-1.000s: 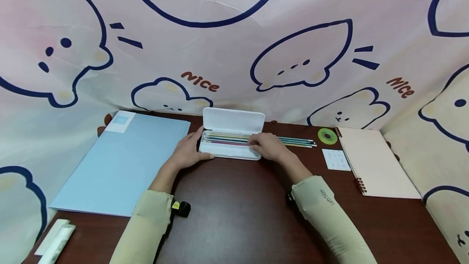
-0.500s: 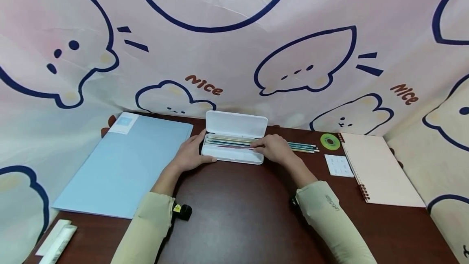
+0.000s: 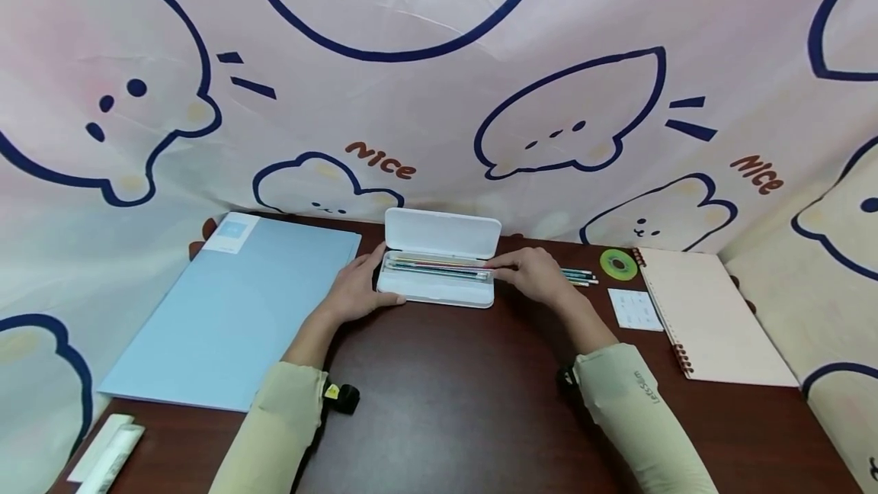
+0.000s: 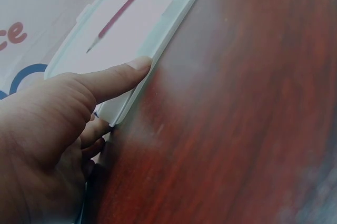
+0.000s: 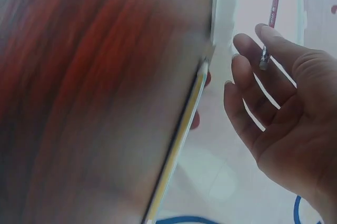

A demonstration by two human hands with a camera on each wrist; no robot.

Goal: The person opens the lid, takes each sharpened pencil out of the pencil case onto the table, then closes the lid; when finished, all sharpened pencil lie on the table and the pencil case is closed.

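Observation:
A white pencil case (image 3: 435,295) stands with its lid (image 3: 442,233) raised at the back of the table. My left hand (image 3: 355,286) grips its left end, the thumb lying along the front rim in the left wrist view. Pinched between thumb and forefinger of my right hand (image 3: 538,274) is a dark red pencil (image 5: 275,2), held near its eraser end. Its sharpened tip points left over the case. Several other pencils (image 3: 439,271) lie lengthwise inside. More pencils (image 3: 579,276) lie on the table, partly hidden behind the right hand.
A large light blue folder (image 3: 226,319) lies at left, with white narrow packets (image 3: 110,452) in front of it. On the right are a green tape roll (image 3: 619,264), a white card (image 3: 635,309) and a spiral notebook (image 3: 716,319). A patterned cloth (image 3: 425,113) rises behind the table.
My right hand has lifted the red pencil from the front of the row and shifted it right and slightly back. The left hand keeps its hold on the case.

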